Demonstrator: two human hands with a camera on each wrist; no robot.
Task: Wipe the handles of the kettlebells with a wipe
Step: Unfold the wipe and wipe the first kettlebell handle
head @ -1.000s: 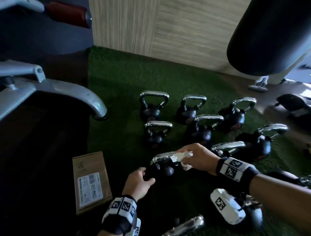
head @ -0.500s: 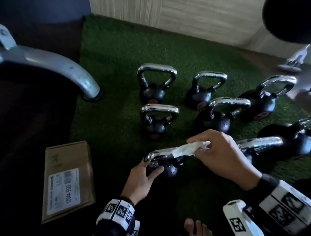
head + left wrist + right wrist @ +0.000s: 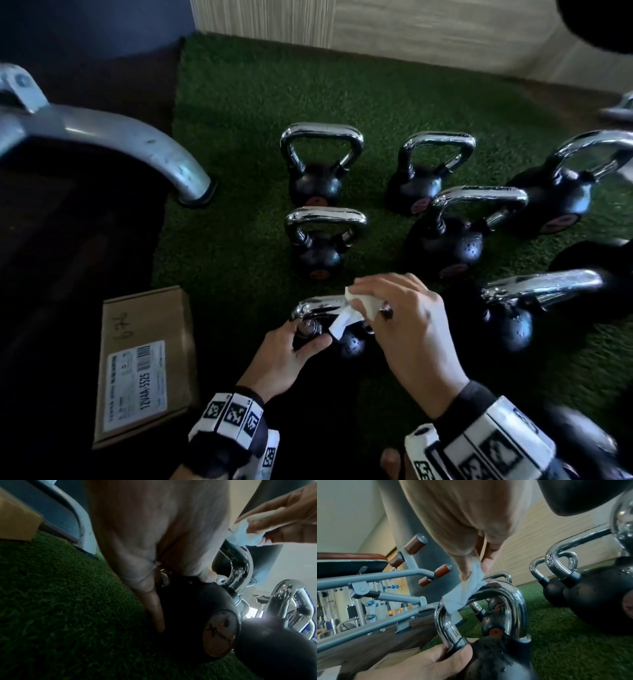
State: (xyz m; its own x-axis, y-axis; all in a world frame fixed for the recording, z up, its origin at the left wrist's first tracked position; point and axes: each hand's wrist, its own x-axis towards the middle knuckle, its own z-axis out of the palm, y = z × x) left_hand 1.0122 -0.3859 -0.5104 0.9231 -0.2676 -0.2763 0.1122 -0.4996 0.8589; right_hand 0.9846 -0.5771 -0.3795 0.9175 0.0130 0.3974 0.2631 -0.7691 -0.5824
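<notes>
Several black kettlebells with chrome handles stand on green turf (image 3: 239, 171). The nearest kettlebell (image 3: 349, 342) has its chrome handle (image 3: 315, 305) under my hands. My left hand (image 3: 301, 339) grips the base of that handle where it meets the black ball (image 3: 197, 615). My right hand (image 3: 387, 305) pinches a white wipe (image 3: 346, 317) and holds it over the top of the handle (image 3: 503, 592). In the right wrist view the wipe (image 3: 464, 595) drapes over the handle's left bend, and my left hand (image 3: 447, 655) wraps the handle's foot.
A brown cardboard box (image 3: 144, 363) with a label lies on the dark floor at the left. A grey machine leg (image 3: 137, 140) ends at the turf's edge. Other kettlebells (image 3: 318, 178) (image 3: 448, 233) (image 3: 510, 315) stand behind and right. A black bag (image 3: 599, 20) hangs top right.
The head view has come closer and lower. My left hand has closed on the base of the nearest handle, and my right hand has slid the wipe left along the handle.
</notes>
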